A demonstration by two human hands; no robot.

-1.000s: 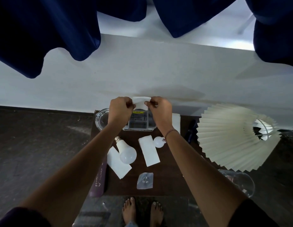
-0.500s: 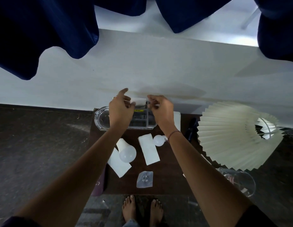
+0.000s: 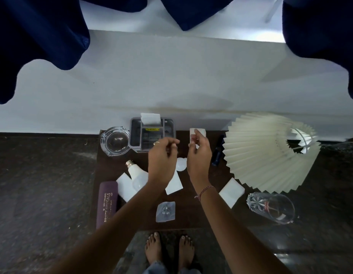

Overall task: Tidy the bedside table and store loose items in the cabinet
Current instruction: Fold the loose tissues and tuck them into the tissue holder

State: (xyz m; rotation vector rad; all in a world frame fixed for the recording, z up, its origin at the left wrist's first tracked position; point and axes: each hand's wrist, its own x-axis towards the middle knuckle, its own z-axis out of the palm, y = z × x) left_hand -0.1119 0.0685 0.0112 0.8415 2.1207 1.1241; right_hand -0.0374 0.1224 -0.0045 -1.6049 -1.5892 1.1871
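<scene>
- The left hand (image 3: 161,161) is hovering over the middle of the dark brown wooden bedside table (image 3: 193,214), fingers loosely curled and thumb near forefinger; I cannot tell whether it is pinching anything.
- The right hand (image 3: 198,155) is reaching toward the back of the table, its fingertips touching a small white folded card (image 3: 201,133) standing near the wall (whether it is truly gripped is unclear).
- A grey plastic compartment organiser (image 3: 136,135) is sitting at the back edge with a white folded paper (image 3: 150,118) standing up in its rear slot.
- Loose items are lying all around: a white LED bulb with a metal base (image 3: 137,177), a smaller round white bulb (image 3: 181,164) between the wrists, flat white cards (image 3: 232,191), a clear plastic packet (image 3: 165,211), a purple spectacle case (image 3: 107,202) at the left edge, a clear glass ashtray (image 3: 114,141).
- To do this step well, the person should probably be pinching the card by its edges and lifting it straight up before carrying it to the organiser.
- Room is tight on the right: the cream pleated lampshade (image 3: 268,153) is overhanging the table, and a cut-glass tumbler (image 3: 270,207) is lying on its side near the corner (it looks likely to roll).
- The clearest path seems to be through the centre, above the bulbs.
</scene>
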